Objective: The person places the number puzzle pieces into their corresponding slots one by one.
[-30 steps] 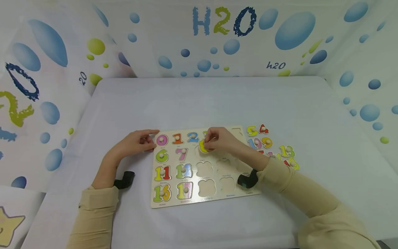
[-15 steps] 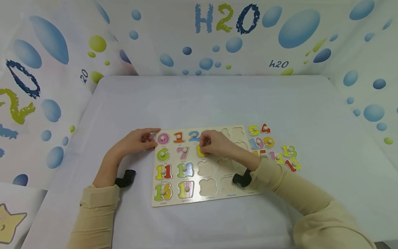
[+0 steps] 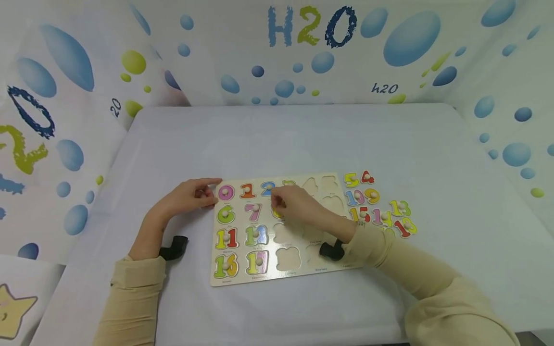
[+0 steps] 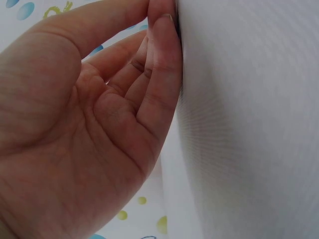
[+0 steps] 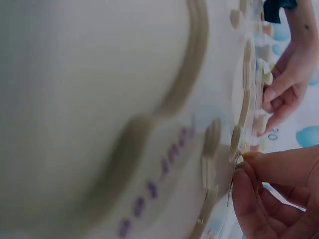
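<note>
A wooden number puzzle board (image 3: 272, 276) lies on the white-covered table. My left hand (image 3: 186, 197) is at its left side, index finger reaching the upper-left corner and thumb touching the edge below. In the left wrist view, the left palm (image 4: 75, 129) and bent fingers stand by the white cloth. My right hand (image 3: 298, 204) pinches the yellow number 8 piece (image 3: 275, 212) at its place right of the pink 7 (image 3: 253, 213); the hand covers most of it. The right wrist view shows the right thumb and index finger (image 5: 279, 169) together at a small knob.
Loose number pieces lie right of the board, among them a yellow 5 (image 3: 351, 180), a red 4 (image 3: 367, 177), a 10 (image 3: 355, 197) and a 13 (image 3: 400, 208). The numbers 0 (image 3: 226, 192), 11 (image 3: 226, 239) and 16 (image 3: 226, 265) sit in the board's left column.
My right hand has moved left and lowered the yellow 8 from over the board into the second row, right of the 7. My left hand has stayed at the board's edge.
</note>
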Demonstrator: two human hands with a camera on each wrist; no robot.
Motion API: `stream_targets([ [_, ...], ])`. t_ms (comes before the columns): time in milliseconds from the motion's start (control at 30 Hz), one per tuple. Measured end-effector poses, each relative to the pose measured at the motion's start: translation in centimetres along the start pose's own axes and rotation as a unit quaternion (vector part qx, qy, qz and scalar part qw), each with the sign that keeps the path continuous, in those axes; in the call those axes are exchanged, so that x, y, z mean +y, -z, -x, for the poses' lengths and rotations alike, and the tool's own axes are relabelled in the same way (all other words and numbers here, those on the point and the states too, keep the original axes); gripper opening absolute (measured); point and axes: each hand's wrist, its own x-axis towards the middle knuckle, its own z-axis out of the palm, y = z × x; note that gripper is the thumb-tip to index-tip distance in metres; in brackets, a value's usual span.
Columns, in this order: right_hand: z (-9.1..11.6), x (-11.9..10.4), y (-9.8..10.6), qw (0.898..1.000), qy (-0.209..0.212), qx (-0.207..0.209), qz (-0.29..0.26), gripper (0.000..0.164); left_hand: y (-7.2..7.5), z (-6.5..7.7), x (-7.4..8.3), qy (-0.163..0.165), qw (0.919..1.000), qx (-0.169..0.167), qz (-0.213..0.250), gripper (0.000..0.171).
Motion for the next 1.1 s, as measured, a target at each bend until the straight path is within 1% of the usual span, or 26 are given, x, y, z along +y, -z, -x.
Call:
stream_targets([
  [33,0.1,0.0,-0.1,1.000,0.004,-0.001,0.013,0.017,-0.1,0.0,-0.1,0.000,1.0000,-0.001,0.002,0.054],
  [100,0.2,0.0,-0.2,1.000,0.004,-0.005,0.008,0.014,-0.3,-0.1,-0.3,0.001,1.0000,-0.003,0.008,0.054],
  [167,0.4,0.5,0.1,1.000,-0.008,-0.011,-0.021,0.009,-0.4,-0.1,-0.5,-0.001,0.9999,-0.005,0.013,0.054],
  [200,0.6,0.7,0.5,0.999,-0.017,-0.016,-0.046,0.008,-0.5,-0.2,-0.6,-0.002,0.9999,-0.006,0.014,0.054],
  [300,1.6,1.8,2.4,0.992,-0.039,-0.021,-0.117,0.015,-0.7,-0.2,-0.6,-0.006,0.9998,-0.008,0.017,0.055],
  [333,2.2,2.3,3.4,0.990,-0.042,-0.015,-0.133,0.017,-0.7,-0.2,-0.5,-0.007,0.9998,-0.008,0.016,0.055],
  [400,3.6,3.4,5.6,0.987,-0.050,0.013,-0.153,0.020,-0.6,-0.2,-0.4,-0.009,0.9999,-0.005,0.008,0.054],
  [433,4.4,4.2,6.9,0.986,-0.054,0.033,-0.155,0.021,-0.6,-0.1,-0.3,-0.009,0.9999,-0.003,0.004,0.054],
  [500,6.2,6.1,9.2,0.985,-0.068,0.075,-0.137,0.024,-0.4,-0.1,-0.2,-0.007,1.0000,-0.001,-0.004,0.054],
  [567,8.2,8.2,11.1,0.984,-0.100,0.103,-0.107,0.027,-0.2,0.0,-0.1,-0.007,0.9999,0.001,-0.008,0.054],
  [633,10.4,10.1,12.6,0.983,-0.133,0.108,-0.069,0.028,-0.1,0.0,-0.1,-0.006,0.9999,0.001,-0.008,0.053],
  [700,12.5,11.9,13.5,0.982,-0.162,0.092,-0.034,0.027,0.0,-0.1,-0.1,-0.007,0.9999,0.000,-0.010,0.053],
  [733,13.5,12.6,13.8,0.981,-0.174,0.080,-0.024,0.025,0.0,-0.1,-0.2,-0.007,0.9999,0.000,-0.011,0.053],
  [800,15.3,14.0,13.9,0.980,-0.188,0.057,-0.027,0.022,0.0,-0.1,-0.4,-0.005,0.9999,0.000,-0.012,0.052],
  [900,17.1,15.4,13.4,0.978,-0.197,0.029,-0.068,0.022,0.0,-0.2,-0.4,-0.004,0.9999,0.002,-0.014,0.052],
  [1000,17.7,16.2,12.6,0.975,-0.188,0.021,-0.113,0.022,0.0,-0.2,-0.3,-0.002,0.9999,0.002,-0.014,0.052],
  [1100,17.5,16.5,12.1,0.975,-0.176,0.022,-0.131,0.020,-0.1,-0.2,-0.5,0.001,0.9999,0.002,-0.013,0.052],
])
